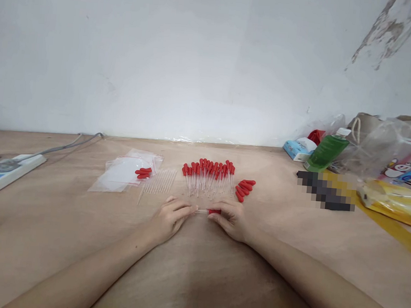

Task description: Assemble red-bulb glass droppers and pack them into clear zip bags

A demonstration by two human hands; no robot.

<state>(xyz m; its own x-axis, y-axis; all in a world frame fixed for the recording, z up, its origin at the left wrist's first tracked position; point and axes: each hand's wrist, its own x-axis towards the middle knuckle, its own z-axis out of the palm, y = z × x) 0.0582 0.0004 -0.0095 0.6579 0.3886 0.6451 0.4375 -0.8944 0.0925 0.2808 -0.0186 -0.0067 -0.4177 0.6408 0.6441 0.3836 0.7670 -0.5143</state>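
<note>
My left hand (171,218) pinches a thin clear glass dropper tube (201,211) just above the table. At the tube's right end my right hand (230,219) grips a red rubber bulb (214,212); tube and bulb lie in one line and meet. Beyond my hands stands out a row of droppers (209,173), red bulbs away from me. Several loose red bulbs (244,190) lie to the right of that row. Left of it are bare glass tubes (160,181) side by side, with one tube (140,196) lying apart.
Clear plastic bags (117,172) bear a few red bulbs (143,172). A power strip (5,175) with a grey cable lies at far left. On the right are a tissue pack (297,150), a green bottle (327,150), plastic bags and a yellow packet (398,204). A wall closes the back.
</note>
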